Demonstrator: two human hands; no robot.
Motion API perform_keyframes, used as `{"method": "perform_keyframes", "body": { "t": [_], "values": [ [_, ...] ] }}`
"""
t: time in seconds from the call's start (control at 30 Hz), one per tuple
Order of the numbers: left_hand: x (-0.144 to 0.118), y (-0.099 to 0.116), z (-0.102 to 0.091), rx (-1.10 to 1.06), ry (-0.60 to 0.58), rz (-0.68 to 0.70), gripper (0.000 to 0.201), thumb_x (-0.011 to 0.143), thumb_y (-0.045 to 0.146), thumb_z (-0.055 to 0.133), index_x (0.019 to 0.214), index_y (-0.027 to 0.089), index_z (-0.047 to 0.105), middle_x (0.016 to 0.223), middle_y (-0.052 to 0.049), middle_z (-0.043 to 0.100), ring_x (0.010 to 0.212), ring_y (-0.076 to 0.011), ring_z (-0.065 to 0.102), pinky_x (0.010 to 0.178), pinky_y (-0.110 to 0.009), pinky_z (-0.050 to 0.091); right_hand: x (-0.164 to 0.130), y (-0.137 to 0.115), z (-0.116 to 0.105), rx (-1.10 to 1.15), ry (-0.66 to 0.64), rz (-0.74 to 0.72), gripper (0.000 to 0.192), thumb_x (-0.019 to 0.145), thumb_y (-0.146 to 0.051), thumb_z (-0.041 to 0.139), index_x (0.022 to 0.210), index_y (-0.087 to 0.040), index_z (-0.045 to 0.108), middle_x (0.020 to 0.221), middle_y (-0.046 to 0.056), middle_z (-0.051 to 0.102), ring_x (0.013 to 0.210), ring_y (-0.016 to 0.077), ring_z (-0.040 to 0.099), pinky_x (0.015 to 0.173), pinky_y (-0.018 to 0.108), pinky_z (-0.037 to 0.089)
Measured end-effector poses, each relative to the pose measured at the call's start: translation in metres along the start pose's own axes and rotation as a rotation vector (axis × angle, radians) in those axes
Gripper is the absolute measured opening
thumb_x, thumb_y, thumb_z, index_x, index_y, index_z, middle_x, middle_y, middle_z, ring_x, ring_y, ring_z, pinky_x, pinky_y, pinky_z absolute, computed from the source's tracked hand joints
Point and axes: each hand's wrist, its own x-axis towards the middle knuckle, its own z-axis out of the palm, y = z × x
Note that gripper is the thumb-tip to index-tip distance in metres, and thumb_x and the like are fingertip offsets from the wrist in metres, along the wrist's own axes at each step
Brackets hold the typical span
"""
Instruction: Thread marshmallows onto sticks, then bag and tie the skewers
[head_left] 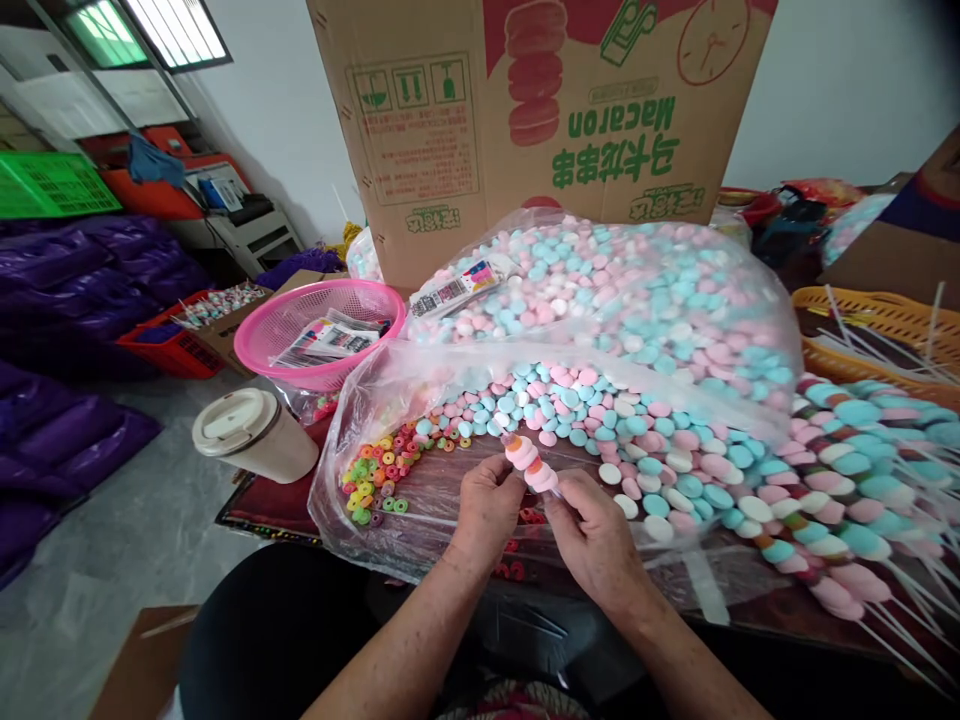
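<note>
nearest the camera, the left hand (pixel 486 500) and the right hand (pixel 592 525) meet over the lap, both pinching a half-built candy skewer (pixel 531 466). the left fingers are closed around its upper end, the right fingers closed on its lower end, so the skewer sits between the two hands, touching both, neither clearly nearer. its long axis runs on a diagonal, from upper left down to lower right; the stick itself is hidden among the fingers, so i cannot tell which end is the tip. just beyond the fingers an open plastic bag (pixel 390 380) spreads pink, blue and white candy discs (pixel 660 440), with small coloured ring candies (pixel 379 470) to the left. finished skewers (pixel 847 500) lie piled to the right. further left stand a lidded cup (pixel 251 432) and a pink basket (pixel 319 330); behind it all rises a cardboard box (pixel 540 110).
</note>
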Motion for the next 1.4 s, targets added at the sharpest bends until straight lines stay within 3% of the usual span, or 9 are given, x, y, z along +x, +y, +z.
{"method": "perform_keyframes", "body": {
  "t": [0.23, 0.4, 0.5, 0.6, 0.7, 0.8, 0.97, 1.13, 1.4],
  "values": [
    [-0.011, 0.009, -0.001, 0.161, -0.172, 0.135, 0.025, 0.078, 0.027, 0.056, 0.095, 0.017, 0.072, 0.084, -0.004, 0.069, 0.084, -0.0189, 0.060, 0.081, -0.028, 0.047, 0.000, 0.007, -0.002, 0.114, -0.019, 0.250, 0.017, 0.083, -0.030, 0.048, 0.082, -0.018, 0.059, 0.078, 0.002, 0.064, 0.073, 0.0156, 0.058, 0.068, 0.026, 0.046],
    [-0.012, 0.016, -0.007, 0.026, -0.328, -0.008, 0.035, 0.063, 0.026, 0.074, 0.096, 0.015, 0.070, 0.079, -0.003, 0.068, 0.076, -0.0179, 0.062, 0.073, -0.028, 0.049, 0.001, 0.004, -0.007, 0.166, -0.075, 0.315, 0.019, 0.082, -0.034, 0.048, 0.075, -0.019, 0.058, 0.068, 0.001, 0.059, 0.064, 0.0148, 0.053, 0.058, 0.025, 0.043],
    [-0.008, 0.018, -0.011, -0.082, -0.187, -0.072, 0.036, 0.056, 0.026, 0.079, 0.089, 0.013, 0.070, 0.078, -0.004, 0.068, 0.068, -0.0150, 0.062, 0.068, -0.027, 0.050, 0.001, 0.000, -0.022, 0.222, -0.182, 0.358, 0.029, 0.086, -0.040, 0.043, 0.071, -0.019, 0.056, 0.057, -0.002, 0.052, 0.052, 0.0124, 0.046, 0.048, 0.023, 0.037],
    [-0.004, 0.021, -0.017, -0.106, -0.043, -0.042, 0.038, 0.056, 0.029, 0.079, 0.089, 0.013, 0.068, 0.074, -0.003, 0.068, 0.061, -0.0129, 0.061, 0.062, -0.027, 0.051, -0.008, -0.002, -0.042, 0.055, -0.235, 0.300, 0.035, 0.088, -0.041, 0.039, 0.062, -0.021, 0.051, 0.050, -0.003, 0.048, 0.046, 0.0112, 0.043, 0.046, 0.023, 0.034],
    [-0.002, 0.021, -0.022, -0.086, 0.027, 0.056, 0.034, 0.058, 0.026, 0.077, 0.089, 0.014, 0.066, 0.074, -0.002, 0.067, 0.062, -0.0117, 0.060, 0.062, -0.026, 0.052, -0.023, 0.000, -0.051, -0.186, -0.276, 0.147, 0.035, 0.088, -0.038, 0.038, 0.059, -0.021, 0.049, 0.054, -0.001, 0.056, 0.050, 0.0129, 0.050, 0.048, 0.024, 0.035],
    [0.000, 0.017, -0.024, -0.008, 0.090, 0.116, 0.031, 0.060, 0.021, 0.073, 0.090, 0.015, 0.067, 0.075, 0.000, 0.066, 0.064, -0.0117, 0.059, 0.063, -0.025, 0.051, -0.035, 0.002, -0.047, -0.351, -0.287, 0.076, 0.033, 0.090, -0.033, 0.034, 0.068, -0.021, 0.056, 0.063, 0.002, 0.064, 0.056, 0.0160, 0.058, 0.051, 0.026, 0.037],
    [-0.001, 0.013, -0.028, 0.189, 0.079, 0.207, 0.023, 0.067, 0.019, 0.067, 0.089, 0.017, 0.069, 0.072, 0.001, 0.066, 0.064, -0.0111, 0.058, 0.062, -0.021, 0.048, -0.035, 0.004, -0.039, -0.450, -0.276, 0.045, 0.034, 0.091, -0.030, 0.031, 0.075, -0.022, 0.060, 0.067, 0.004, 0.067, 0.059, 0.0180, 0.061, 0.053, 0.027, 0.037],
    [-0.003, 0.017, -0.029, 0.066, -0.023, 0.158, 0.025, 0.063, 0.020, 0.070, 0.088, 0.016, 0.069, 0.075, 0.000, 0.067, 0.068, -0.0123, 0.060, 0.066, -0.022, 0.049, -0.032, 0.003, -0.040, -0.510, -0.286, 0.053, 0.036, 0.090, -0.031, 0.030, 0.069, -0.022, 0.059, 0.064, 0.004, 0.066, 0.055, 0.0174, 0.057, 0.051, 0.028, 0.034],
    [0.000, 0.016, -0.025, 0.022, 0.101, 0.070, 0.027, 0.056, 0.014, 0.069, 0.083, 0.016, 0.067, 0.070, 0.001, 0.068, 0.063, -0.0124, 0.061, 0.061, -0.023, 0.050, -0.038, 0.003, -0.040, -0.532, -0.276, 0.014, 0.034, 0.089, -0.029, 0.031, 0.075, -0.023, 0.062, 0.077, 0.006, 0.071, 0.059, 0.0171, 0.061, 0.051, 0.027, 0.035]
  ]
}}
